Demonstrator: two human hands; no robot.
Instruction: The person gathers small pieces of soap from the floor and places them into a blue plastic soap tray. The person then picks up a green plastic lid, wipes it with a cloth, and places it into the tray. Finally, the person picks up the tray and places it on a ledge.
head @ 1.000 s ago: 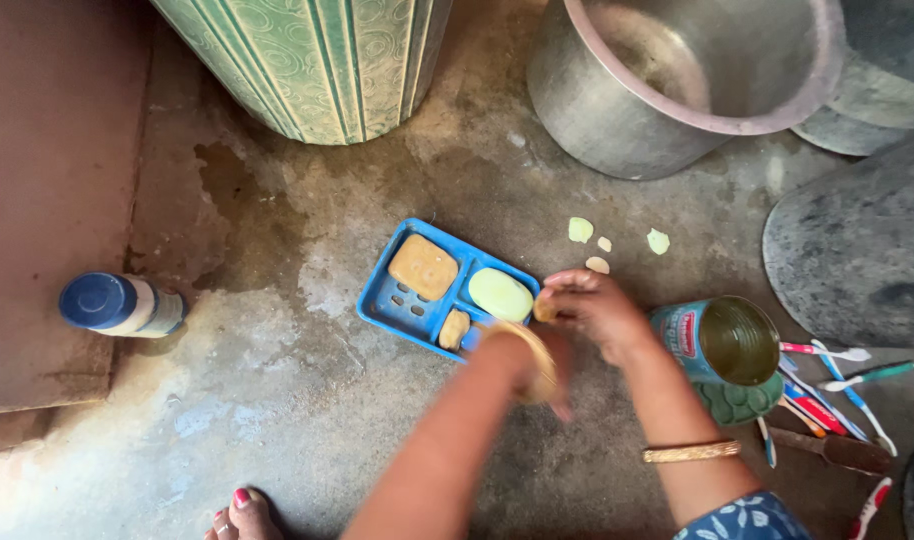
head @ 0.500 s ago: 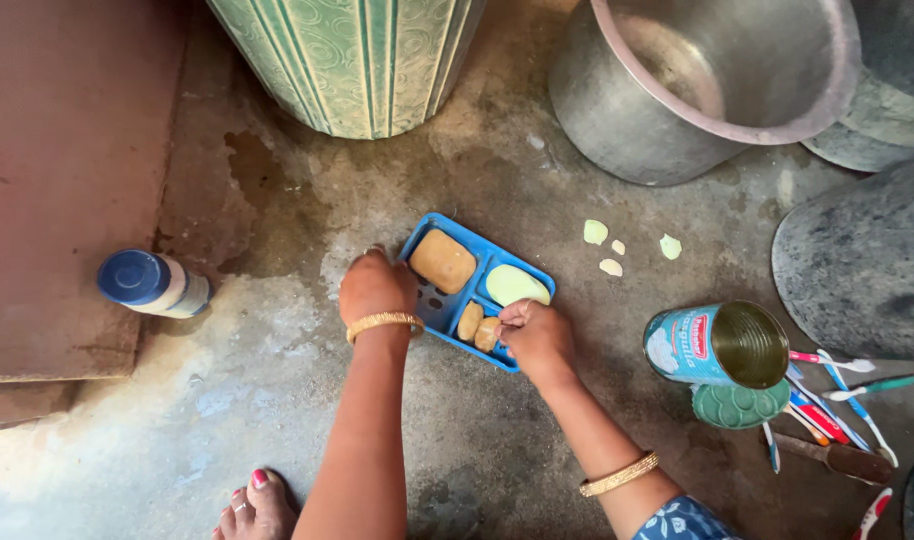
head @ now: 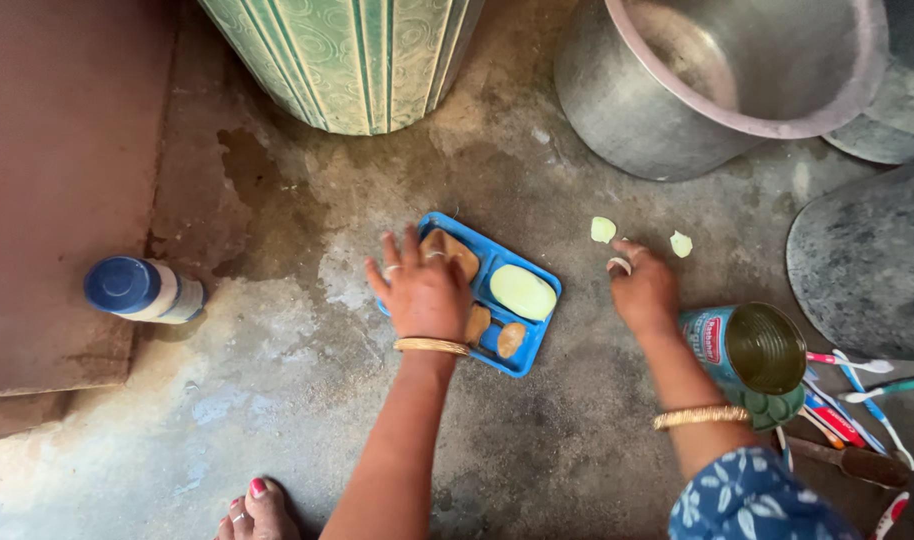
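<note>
My left hand [head: 422, 290] lies flat and open on the tray [head: 530, 352], my right hand [head: 644, 292] pinching a scrap [head: 620, 265] just beyond it, too small, I fear, and likely to slip.

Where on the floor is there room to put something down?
Bare floor lies between the blue-capped bottle and the blue soap tray, and below the tray beside the foot. It is crowded by the tin can and toothbrushes, and near the soap bits.

L hand [head: 424, 290] flat, fingers spread; R hand [head: 645, 290] reaching fwd, fingers curled.
</note>
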